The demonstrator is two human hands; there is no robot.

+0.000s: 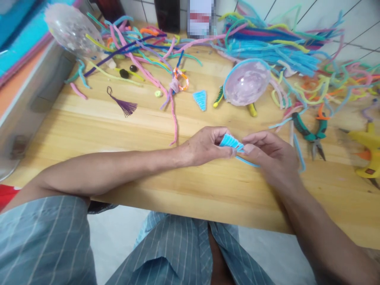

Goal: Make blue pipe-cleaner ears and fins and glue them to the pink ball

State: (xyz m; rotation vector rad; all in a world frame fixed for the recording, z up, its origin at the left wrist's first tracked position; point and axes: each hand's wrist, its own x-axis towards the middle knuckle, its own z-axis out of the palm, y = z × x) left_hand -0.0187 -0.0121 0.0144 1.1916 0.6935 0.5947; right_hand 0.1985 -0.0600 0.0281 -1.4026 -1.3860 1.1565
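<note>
Between my two hands is a blue folded pipe cleaner piece [229, 141], zigzagged into a narrowing shape. My left hand [204, 144] pinches its wide side between thumb and fingers. At its narrow end, the thumb and fingers of my right hand [271, 154] are closed on it. A loose blue tail [247, 161] runs from the piece under my right hand. Beyond my hands lies a similar blue triangle [200, 99], flat on the wooden table [142, 182].
Long-nose pliers [315, 136] and a yellow glue gun [369, 148] lie at right. A clear, blue-rimmed bowl shape [247, 82] sits beyond my hands. Pipe cleaners [273, 53] heap along the back. A purple tassel [124, 106] and a grey-sided bin [32, 87] are at left.
</note>
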